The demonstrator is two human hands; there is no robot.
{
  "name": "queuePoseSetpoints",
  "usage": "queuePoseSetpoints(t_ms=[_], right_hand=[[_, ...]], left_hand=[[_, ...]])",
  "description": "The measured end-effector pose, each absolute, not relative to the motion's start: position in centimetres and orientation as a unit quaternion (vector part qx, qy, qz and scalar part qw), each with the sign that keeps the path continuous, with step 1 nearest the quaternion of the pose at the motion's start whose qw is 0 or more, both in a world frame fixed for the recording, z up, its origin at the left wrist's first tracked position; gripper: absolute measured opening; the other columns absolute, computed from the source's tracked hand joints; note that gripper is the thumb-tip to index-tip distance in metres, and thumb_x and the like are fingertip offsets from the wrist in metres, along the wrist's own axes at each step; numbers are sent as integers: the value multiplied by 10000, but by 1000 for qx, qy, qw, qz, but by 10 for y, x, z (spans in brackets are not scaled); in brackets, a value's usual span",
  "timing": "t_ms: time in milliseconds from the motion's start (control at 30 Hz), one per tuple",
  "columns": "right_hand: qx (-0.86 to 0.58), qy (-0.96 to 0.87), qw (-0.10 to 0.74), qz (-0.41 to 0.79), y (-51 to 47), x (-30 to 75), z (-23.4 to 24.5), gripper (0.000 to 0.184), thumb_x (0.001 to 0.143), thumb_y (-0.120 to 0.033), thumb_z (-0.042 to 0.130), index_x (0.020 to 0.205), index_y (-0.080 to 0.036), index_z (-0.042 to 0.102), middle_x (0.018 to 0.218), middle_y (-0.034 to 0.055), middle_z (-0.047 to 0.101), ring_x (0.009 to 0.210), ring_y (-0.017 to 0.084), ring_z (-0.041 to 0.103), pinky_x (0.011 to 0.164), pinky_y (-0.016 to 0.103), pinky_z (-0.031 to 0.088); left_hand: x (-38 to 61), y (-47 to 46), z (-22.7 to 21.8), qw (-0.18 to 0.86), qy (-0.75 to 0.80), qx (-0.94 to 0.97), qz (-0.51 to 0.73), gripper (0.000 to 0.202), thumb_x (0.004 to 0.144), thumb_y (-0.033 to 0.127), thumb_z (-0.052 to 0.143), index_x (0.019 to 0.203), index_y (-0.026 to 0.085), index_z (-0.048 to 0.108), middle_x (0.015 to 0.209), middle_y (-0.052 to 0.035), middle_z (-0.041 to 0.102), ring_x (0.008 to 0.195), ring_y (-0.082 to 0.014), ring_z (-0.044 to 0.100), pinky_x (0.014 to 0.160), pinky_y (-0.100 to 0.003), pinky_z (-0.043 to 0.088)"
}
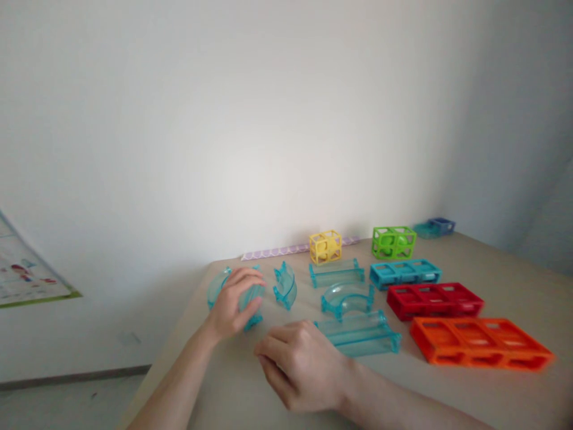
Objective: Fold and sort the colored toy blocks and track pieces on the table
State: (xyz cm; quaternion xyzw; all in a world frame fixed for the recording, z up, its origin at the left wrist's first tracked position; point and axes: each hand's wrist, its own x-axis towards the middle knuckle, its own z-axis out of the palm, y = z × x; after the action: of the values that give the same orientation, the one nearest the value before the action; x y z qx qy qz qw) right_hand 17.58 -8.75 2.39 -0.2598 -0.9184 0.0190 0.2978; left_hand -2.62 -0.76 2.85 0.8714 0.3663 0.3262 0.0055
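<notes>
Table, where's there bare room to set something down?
There's bare table right of the red frame and behind the orange frame, and another patch between the left forearm and right hand. It's crowded in the middle, where teal pieces lie close together.

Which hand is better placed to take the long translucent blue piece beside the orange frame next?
Likely the right hand: it is close beside the long blue piece, with no held object visible. The left hand is farther away, at another translucent piece.
</notes>
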Motion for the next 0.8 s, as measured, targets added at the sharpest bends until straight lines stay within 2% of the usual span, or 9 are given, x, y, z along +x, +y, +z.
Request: queuePoseSetpoints(t_ms=[100,200,333,500,667,800], right_hand=[[-236,-929,286,6,-87,175,23,97,822,-210,493,727,-202,511,674,-16,602,579,119,497,520,263,292],[-232,-930,285,-1,-86,174,22,101,821,-211,491,722,-203,510,668,-19,607,578,119,494,510,272,276],[-239,-931,275,2,-86,173,19,90,819,-220,491,739,-206,530,662,-26,606,544,113,476,499,279,254],[-236,-935,265,6,-87,172,16,88,824,-228,493,751,-210,539,656,-29,606,543,111,482,498,276,240],[-238,-934,265,4,-86,172,17,90,828,-231,489,777,-213,560,654,-31,609,535,112,488,493,279,236],[-231,-937,261,11,-86,173,18,94,824,-234,492,804,-215,582,654,-27,619,542,117,507,488,281,235]], left_hand=[[-13,-17,25,27,332,920,205,522,812,461,599,1300,286,549,1326,-74,532,1211,-280,485,1041,-433,372],[-10,-14,17,11,351,923,160,621,801,503,618,1379,336,462,1326,-71,541,1202,-283,495,1030,-455,379],[-16,0,10,-19,354,921,163,477,862,493,552,1312,335,544,1243,-63,613,1133,-251,540,990,-436,409],[-15,16,5,-43,342,919,190,330,925,393,493,1228,342,614,1149,-21,678,1047,-207,591,933,-394,442],[-13,27,-3,-48,307,923,228,297,941,332,482,1182,290,651,1020,-15,727,951,-178,628,893,-362,463],[-15,29,-5,-47,296,923,242,293,936,331,495,1168,261,661,1007,-31,730,950,-188,623,880,-371,467]])
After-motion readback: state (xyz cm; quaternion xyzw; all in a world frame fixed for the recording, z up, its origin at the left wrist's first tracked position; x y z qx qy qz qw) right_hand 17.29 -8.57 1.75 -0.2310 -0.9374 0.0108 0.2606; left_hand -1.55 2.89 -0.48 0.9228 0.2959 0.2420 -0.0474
